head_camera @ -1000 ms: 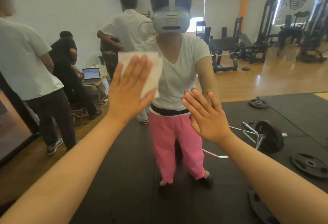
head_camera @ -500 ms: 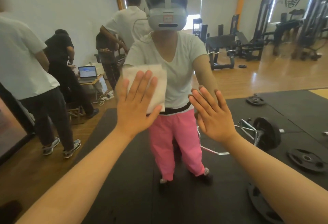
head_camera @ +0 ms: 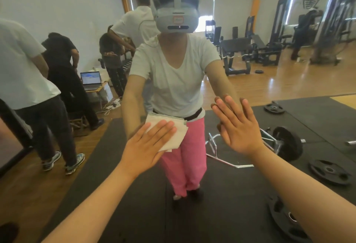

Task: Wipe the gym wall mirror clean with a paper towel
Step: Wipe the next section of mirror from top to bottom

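Right now your left hand (head_camera: 148,146) lies flat, fingers (head_camera: 164,127) straight and close together, pressing the paper towel (head_camera: 176,135) against the mirror (head_camera: 192,214). Nothing is curled round the towel, so only the push of fingers and palm onto the glass holds it there. It is a folded white pad, several layers deep to judge by its stepped edges. I take it to be light, soft and limp: it will slide easily but will bunch or slip out if your pressure lets up. Bear on it through its middle, not its rim. At present the pad reaches up and to the right past your fingertips, with one corner poking out below on the right, beside the base of your fingers. The heel of your hand sits lower left of it. How much towel lies under the palm I cannot tell. Your right hand (head_camera: 238,127) is also flat on the glass, fingers spread and straight, holding nothing. It is a little to the right of the towel and clear of it, fingertips meeting their own reflection. The mirror is hard, smooth and probably slick and brittle, so press evenly and do not lean your weight on it. It fills the view. The towel sits at the waist of your reflection, with the reflected black mat (head_camera: 134,214) below it.
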